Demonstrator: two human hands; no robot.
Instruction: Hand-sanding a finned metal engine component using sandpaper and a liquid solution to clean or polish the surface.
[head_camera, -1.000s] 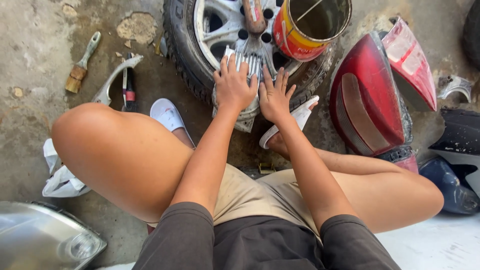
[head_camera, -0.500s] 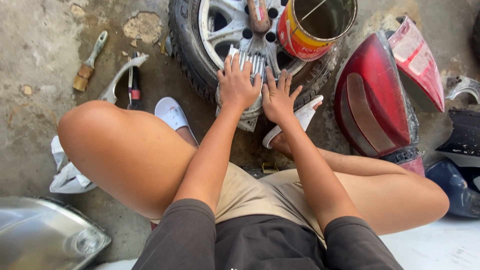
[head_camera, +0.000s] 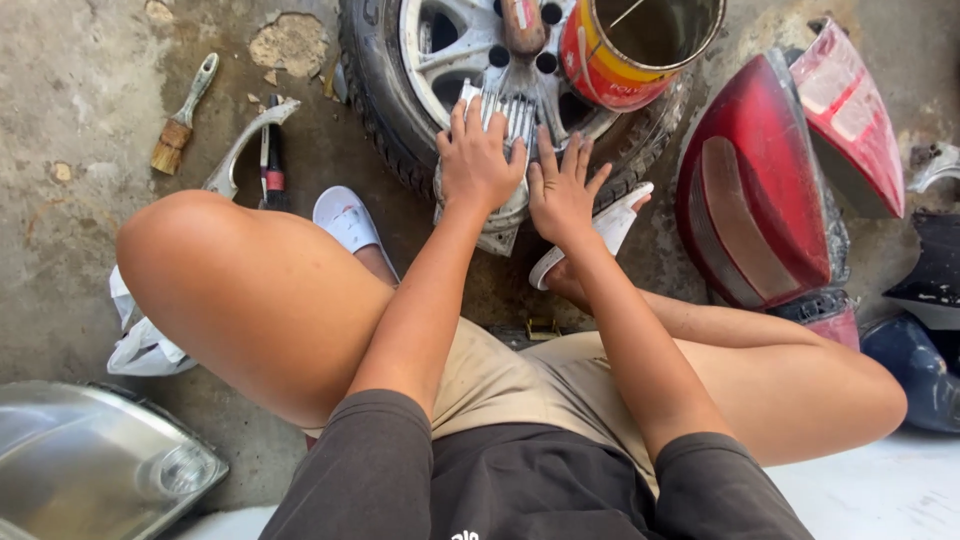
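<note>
Pressing down with fingers spread flat, the left hand (head_camera: 480, 160) and right hand (head_camera: 560, 195) rest on a pale grey slatted grille piece (head_camera: 505, 125) lying against the silver alloy wheel (head_camera: 450, 50). Work on it looks midway; the wooden-handled brush (head_camera: 180, 125) lies untouched on the concrete floor (head_camera: 80, 80).

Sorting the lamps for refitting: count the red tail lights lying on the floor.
2. One large red tail light lies right of the tyre; a second tail light leans behind it at the top right. More may lie hidden beyond the frame's right edge.
</note>
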